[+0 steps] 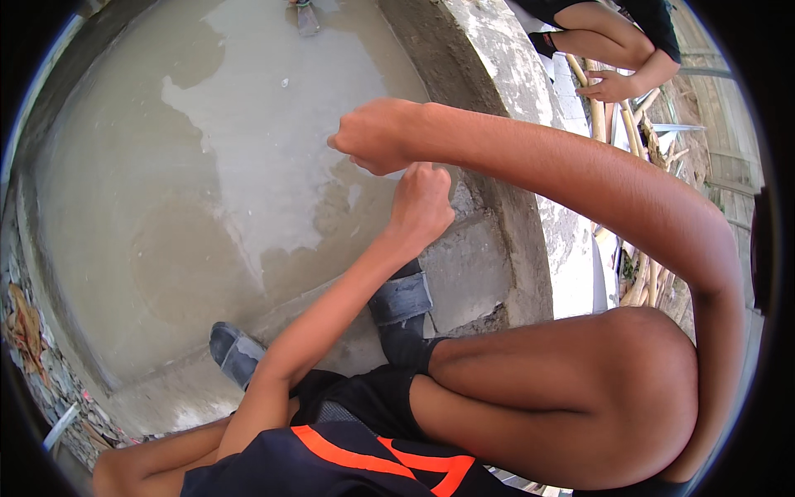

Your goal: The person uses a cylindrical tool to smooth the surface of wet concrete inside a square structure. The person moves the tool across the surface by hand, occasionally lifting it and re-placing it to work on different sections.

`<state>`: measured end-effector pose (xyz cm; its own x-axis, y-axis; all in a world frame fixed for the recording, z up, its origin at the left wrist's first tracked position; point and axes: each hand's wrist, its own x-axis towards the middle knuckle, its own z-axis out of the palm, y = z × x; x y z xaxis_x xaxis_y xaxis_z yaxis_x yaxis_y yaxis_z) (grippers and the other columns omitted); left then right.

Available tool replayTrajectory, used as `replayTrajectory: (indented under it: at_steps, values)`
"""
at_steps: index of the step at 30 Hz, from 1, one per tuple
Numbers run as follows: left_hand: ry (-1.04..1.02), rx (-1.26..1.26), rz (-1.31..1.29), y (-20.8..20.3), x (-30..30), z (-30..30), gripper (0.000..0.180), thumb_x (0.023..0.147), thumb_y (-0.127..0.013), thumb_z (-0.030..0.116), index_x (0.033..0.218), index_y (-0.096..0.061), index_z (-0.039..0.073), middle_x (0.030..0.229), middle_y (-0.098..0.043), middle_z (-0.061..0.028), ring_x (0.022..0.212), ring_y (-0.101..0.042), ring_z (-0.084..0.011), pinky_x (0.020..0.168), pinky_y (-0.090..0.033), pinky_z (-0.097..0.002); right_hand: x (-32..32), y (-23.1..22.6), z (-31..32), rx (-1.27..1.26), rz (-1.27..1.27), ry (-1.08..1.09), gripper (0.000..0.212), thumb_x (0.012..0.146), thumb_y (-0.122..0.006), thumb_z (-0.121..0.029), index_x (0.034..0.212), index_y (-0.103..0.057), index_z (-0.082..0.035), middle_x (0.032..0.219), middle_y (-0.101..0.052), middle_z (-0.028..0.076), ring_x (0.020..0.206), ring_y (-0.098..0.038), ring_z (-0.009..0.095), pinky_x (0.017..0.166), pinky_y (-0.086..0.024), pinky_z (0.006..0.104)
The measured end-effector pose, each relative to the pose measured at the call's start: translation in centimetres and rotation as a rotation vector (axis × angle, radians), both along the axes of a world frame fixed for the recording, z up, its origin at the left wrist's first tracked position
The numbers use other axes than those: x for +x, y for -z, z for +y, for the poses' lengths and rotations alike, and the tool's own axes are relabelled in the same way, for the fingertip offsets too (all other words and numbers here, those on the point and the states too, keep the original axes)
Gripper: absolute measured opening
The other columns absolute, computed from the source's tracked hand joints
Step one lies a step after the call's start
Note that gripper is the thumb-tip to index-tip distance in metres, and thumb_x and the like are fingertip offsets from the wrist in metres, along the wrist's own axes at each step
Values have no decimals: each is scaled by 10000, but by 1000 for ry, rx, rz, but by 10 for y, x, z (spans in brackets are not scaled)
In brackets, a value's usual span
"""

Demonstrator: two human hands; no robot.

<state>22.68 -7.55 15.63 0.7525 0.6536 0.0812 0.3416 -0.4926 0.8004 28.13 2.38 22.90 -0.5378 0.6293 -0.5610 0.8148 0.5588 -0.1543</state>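
My right hand (377, 137) is closed in a fist above the wet grey floor, with its arm reaching in from the right. Just below it, almost touching in the view, my left hand (421, 199) is closed too, fingers curled in. Whatever either fist may hold is hidden. Under both hands spreads the wet cement floor (174, 240) of a basin, with a smooth shiny film and darker patches. At the top edge a flat grey thing (307, 20) rests on that floor; its kind is unclear.
A low concrete wall (489, 91) curves round the basin. My feet, in dark sandals (403, 298), rest on the near ledge (468, 277). Beyond the wall at upper right, another person's hand (611, 86) hangs near bamboo poles (598, 120). Rubble (50, 381) lies at left.
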Motion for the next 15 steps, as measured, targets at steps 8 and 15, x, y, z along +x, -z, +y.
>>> replayTrajectory:
  at_steps: [8,15]
  values:
    - [46,80,-80,35,40,-21,188,559,-656,-28,730,-591,-75,933,-549,-232,880,-581,-381,740,-520,-426,-6,-4,5,50,4,-9,187,831,-560,-136,911,-597,30,707,-629,179,710,-630,364,631,-511,460]
    - [-8,-62,-111,68,28,1,308,617,-639,6,919,-598,-37,989,-586,-238,920,-559,-431,818,-449,-452,-10,-3,1,38,-11,-16,178,823,-565,-135,893,-600,25,708,-631,177,708,-632,360,628,-512,456]
